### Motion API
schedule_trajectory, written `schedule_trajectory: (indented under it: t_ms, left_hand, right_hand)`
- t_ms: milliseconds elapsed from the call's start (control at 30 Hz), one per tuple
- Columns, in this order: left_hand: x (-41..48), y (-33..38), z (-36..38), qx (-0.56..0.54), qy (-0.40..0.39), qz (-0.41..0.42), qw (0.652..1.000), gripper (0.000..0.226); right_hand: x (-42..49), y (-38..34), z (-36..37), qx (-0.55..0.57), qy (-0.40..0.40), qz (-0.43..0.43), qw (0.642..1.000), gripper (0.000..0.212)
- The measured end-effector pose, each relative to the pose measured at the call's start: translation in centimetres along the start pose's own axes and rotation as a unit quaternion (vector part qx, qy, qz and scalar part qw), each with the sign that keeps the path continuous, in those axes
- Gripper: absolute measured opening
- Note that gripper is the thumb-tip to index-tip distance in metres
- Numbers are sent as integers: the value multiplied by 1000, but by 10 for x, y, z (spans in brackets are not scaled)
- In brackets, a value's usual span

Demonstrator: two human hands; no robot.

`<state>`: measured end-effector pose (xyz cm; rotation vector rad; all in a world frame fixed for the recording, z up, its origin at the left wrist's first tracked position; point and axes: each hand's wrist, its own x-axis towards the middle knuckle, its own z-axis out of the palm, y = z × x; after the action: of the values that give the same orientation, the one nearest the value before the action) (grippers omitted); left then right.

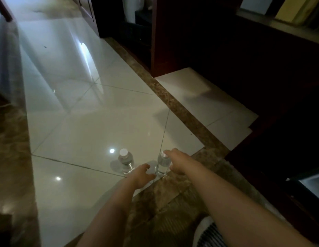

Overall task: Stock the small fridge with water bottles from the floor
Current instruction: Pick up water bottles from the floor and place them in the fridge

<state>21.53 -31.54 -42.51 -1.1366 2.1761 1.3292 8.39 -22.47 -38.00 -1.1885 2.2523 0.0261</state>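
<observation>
Three clear water bottles stand on the glossy white floor tiles near my feet. The left bottle (125,160), with a white cap, stands free just beyond my left hand. My left hand (142,175) curls around the middle bottle (153,168), which is blurred and mostly hidden by my fingers. My right hand (175,163) holds the right bottle (162,164) from its right side, with one finger lying across the cap. A pale metallic edge, possibly the small fridge (309,181), shows low in the dark cabinet at the right.
Dark wooden cabinets (226,50) line the right side behind a brown marble strip (173,102). A brown marble border (12,157) runs along the left. My striped clothing (208,234) shows at the bottom. White tiled floor (83,122) stretches ahead.
</observation>
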Motion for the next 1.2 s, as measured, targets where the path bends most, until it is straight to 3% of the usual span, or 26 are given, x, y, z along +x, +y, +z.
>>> schedule_trajectory:
  t_ms: [133, 267, 567, 900, 1033, 1200]
  left_hand:
    - [23, 1, 19, -44, 3, -1, 999, 69]
    - [35, 10, 36, -49, 8, 51, 997, 63]
    - [38, 12, 54, -81, -24, 50, 995, 65]
    - [5, 34, 60, -128, -49, 71, 988, 63]
    - [-16, 58, 57, -120, -37, 123, 984, 49]
    - [-45, 100, 57, -57, -28, 185, 981, 58]
  right_hand:
    - [21, 14, 11, -16, -1, -1, 1000, 64]
    - [39, 18, 23, -46, 14, -19, 999, 61]
    - [34, 24, 30, -94, -18, -33, 995, 51]
    - [-19, 29, -21, 4, -11, -30, 999, 35]
    - [-45, 33, -50, 33, -8, -14, 999, 40]
    - [-93, 49, -87, 57, 35, -1, 998, 39]
